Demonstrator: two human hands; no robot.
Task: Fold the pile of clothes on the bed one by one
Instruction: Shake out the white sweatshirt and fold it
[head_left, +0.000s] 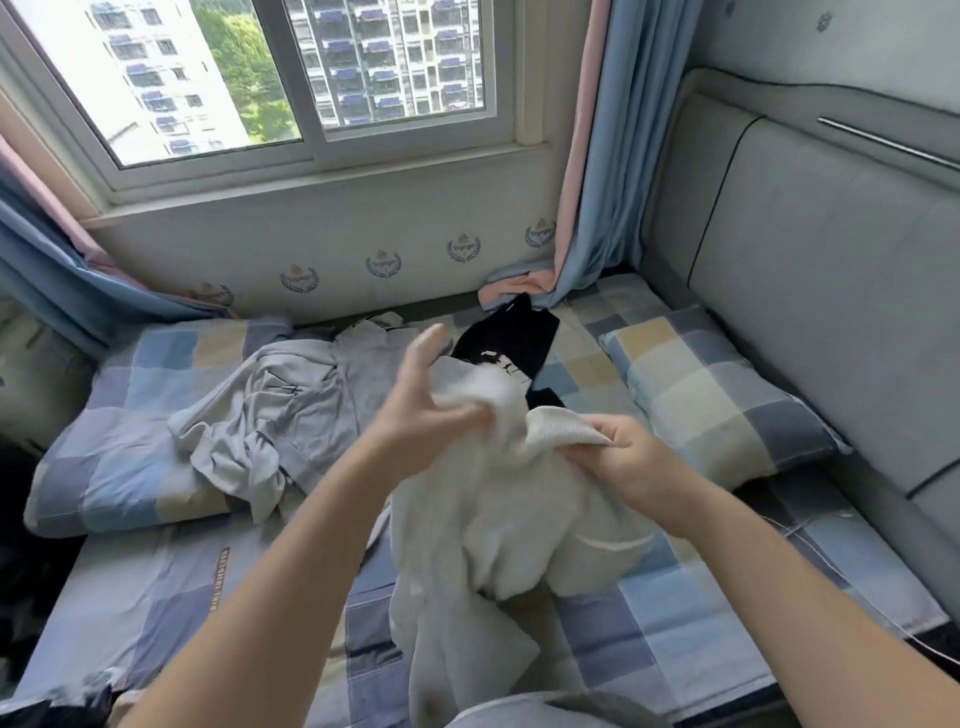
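Over the checked bed (701, 613) a white garment (498, 519) hangs lengthwise toward the person. The right hand (623, 457) pinches its ribbed edge, and the left hand (421, 410) is spread against it. White lettering on the black garment (514, 332) behind is too small to read.

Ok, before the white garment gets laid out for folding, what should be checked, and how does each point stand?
1. Right hand pinches the ribbed edge of the white fleecy garment: ok.
2. Left hand has a hold on it: cannot tell, its fingers are spread and blurred.
3. Garment spread flat: not ok, it hangs bunched.
4. Bare patch of checked bedsheet to lay it on: ok.
5. Crumpled grey garment and black garment lie on the bed, not picked up: ok.
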